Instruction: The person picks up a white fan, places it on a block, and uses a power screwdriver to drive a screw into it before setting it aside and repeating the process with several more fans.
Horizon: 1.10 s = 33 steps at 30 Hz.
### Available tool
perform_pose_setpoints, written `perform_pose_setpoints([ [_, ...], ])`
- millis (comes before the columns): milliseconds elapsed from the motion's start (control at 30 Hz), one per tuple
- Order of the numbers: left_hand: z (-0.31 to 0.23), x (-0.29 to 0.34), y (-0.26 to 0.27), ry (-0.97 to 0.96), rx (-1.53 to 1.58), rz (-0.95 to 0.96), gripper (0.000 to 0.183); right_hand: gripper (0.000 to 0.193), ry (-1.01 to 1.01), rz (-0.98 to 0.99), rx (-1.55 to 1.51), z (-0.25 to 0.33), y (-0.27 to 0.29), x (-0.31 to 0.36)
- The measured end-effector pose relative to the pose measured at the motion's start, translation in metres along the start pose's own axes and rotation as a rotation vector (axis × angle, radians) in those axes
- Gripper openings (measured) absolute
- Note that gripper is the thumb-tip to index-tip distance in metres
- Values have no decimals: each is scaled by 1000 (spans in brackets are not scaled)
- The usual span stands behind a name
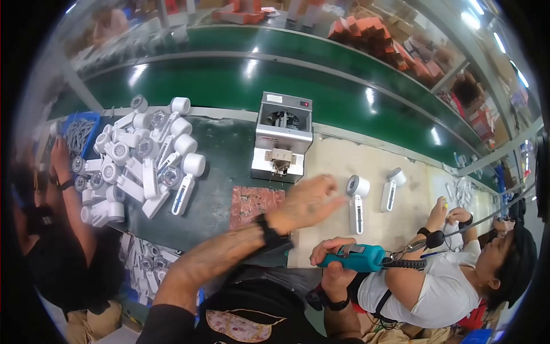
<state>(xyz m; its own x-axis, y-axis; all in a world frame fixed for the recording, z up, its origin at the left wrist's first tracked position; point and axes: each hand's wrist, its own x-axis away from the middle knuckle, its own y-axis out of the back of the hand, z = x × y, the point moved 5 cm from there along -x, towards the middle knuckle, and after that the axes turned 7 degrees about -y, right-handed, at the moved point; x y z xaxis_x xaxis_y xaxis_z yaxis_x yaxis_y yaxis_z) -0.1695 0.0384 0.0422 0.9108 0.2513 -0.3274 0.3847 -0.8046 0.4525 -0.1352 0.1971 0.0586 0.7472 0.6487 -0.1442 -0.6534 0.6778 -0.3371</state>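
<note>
My left hand reaches across the bench, fingers spread and slightly blurred, with nothing visible in them. Just right of its fingertips lies a white handheld fan, its round head toward the far side. My right hand grips a teal electric screwdriver close to my body; a black coiled cord runs off its right end. A second white handheld fan rests farther right. Behind my left hand stands a silver screw feeder with an open hopper holding dark small parts. A reddish mat sits left of my left wrist.
White handheld fans are heaped at left, beside a blue bin. More white parts lie below the bench's near edge. Co-workers sit on both sides, the right one close. A green conveyor crosses behind the bench.
</note>
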Motion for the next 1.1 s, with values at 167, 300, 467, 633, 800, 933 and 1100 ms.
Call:
perform_pose_setpoints([
  [167, 6, -33, -94, 41, -343, 264, 63, 62, -7, -42, 49, 13, 18, 15],
  [300, 22, -35, -109, 196, -344, 346, 76, 61, -5, -55, 97, 14, 27, 24],
  [467, 27, -32, -92, 145, -344, 173, 53, 55, 3, -15, 51, 9, 33, 19],
  [633, 5, -6, -30, 22, -211, 48, 38, 65, 89, -158, 249, -1, 39, 3],
  [800, -19, 50, 28, -293, -229, -58, 20, 60, 54, -152, 215, -8, 29, -15],
  [933, -10, 91, 59, -294, -338, 27, 27, 60, -30, -94, 152, -4, 8, -28],
  [1100, 10, 115, 69, -238, -317, 3, 33, 61, 66, 35, 58, 1, -38, -45],
])
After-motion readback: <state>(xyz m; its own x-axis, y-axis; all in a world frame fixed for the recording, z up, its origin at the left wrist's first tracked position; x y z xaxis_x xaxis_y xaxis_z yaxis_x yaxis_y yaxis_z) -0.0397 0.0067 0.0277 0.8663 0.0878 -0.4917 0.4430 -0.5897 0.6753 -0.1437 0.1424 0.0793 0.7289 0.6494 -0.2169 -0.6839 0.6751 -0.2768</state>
